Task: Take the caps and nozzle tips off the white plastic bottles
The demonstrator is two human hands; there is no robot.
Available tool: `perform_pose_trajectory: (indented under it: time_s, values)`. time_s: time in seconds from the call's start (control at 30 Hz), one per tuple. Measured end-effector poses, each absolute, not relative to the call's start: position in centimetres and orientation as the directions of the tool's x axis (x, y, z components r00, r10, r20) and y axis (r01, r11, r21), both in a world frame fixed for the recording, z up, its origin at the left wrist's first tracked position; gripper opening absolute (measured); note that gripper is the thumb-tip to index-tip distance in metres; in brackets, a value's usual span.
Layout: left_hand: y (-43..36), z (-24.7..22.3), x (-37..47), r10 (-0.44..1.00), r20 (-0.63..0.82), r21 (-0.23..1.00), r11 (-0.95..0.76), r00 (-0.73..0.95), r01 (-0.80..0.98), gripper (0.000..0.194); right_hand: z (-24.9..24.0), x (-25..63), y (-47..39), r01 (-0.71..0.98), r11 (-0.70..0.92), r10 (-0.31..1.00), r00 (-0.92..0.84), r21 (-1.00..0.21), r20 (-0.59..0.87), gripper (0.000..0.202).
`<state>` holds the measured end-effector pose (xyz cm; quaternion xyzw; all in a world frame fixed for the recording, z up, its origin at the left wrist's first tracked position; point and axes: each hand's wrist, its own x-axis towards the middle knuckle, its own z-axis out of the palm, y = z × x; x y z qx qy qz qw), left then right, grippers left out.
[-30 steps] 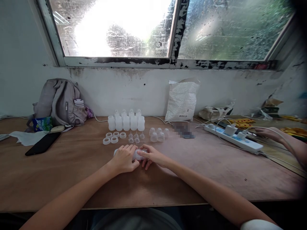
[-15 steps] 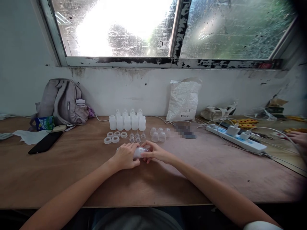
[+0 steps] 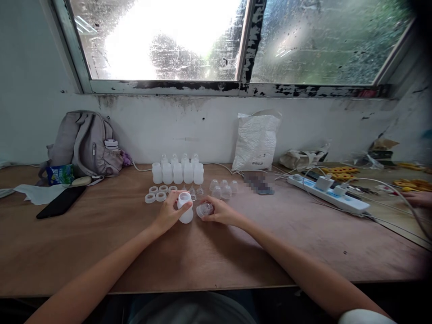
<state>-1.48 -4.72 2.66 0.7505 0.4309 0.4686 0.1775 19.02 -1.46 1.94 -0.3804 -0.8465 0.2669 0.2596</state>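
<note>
My left hand [image 3: 171,210] is closed round a frosted white baby bottle body [image 3: 186,217], its open mouth tilted up toward me. To the right of it, my right hand [image 3: 220,211] grips a clear round bottle top [image 3: 204,210], turned so its round underside shows. The two parts are apart. Beyond my hands lie several white rings [image 3: 150,198], several clear nipples [image 3: 200,190] partly hidden by my left fingers, and several clear dome caps [image 3: 226,192]. Behind these stand several frosted bottle bodies [image 3: 177,173] in a row, with clear-topped bottles [image 3: 185,158] at their back.
To the left are a grey backpack [image 3: 86,141], a black phone [image 3: 61,202] and a white tissue [image 3: 42,193]. A white plastic packet [image 3: 255,141] leans on the wall. A power strip [image 3: 327,194] with cables runs along the right. Another person's hand [image 3: 418,199] shows at the far right.
The bottle in my hands, whole and lying sideways before, is now in two parts. The body has turned mouth-up in my left hand; the clear top has come away in my right.
</note>
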Motion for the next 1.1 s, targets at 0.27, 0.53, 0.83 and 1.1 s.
perform_pose_trajectory:
  time_s: [0.27, 0.53, 0.83, 1.1]
  values:
    - [-3.4, 1.0, -2.2, 0.862, 0.411, 0.769, -0.502, 0.296, 0.395, 0.047, 1.3, 19.1, -1.2, 0.515, 0.573, 0.771, -0.602, -0.638, 0.207, 0.046]
    - [-3.4, -0.3, -2.4, 0.779, 0.349, 0.552, -0.62, 0.522, 0.557, 0.069, 2.6, 18.0, -2.9, 0.325, 0.75, 0.628, -0.622, -0.576, 0.467, 0.056]
    - [-3.7, -0.6, -2.3, 0.733, 0.401, 0.345, -0.677, 0.55, 0.651, 0.066, 1.1, 16.7, -3.0, 0.456, 0.736, 0.677, -0.531, -0.501, 0.51, 0.048]
    - [-4.3, -0.1, -1.7, 0.775, 0.563, 0.582, -0.618, 0.286, 0.529, 0.084, 6.4, 17.5, -1.2, 0.451, 0.733, 0.668, -0.336, -0.509, 0.663, 0.043]
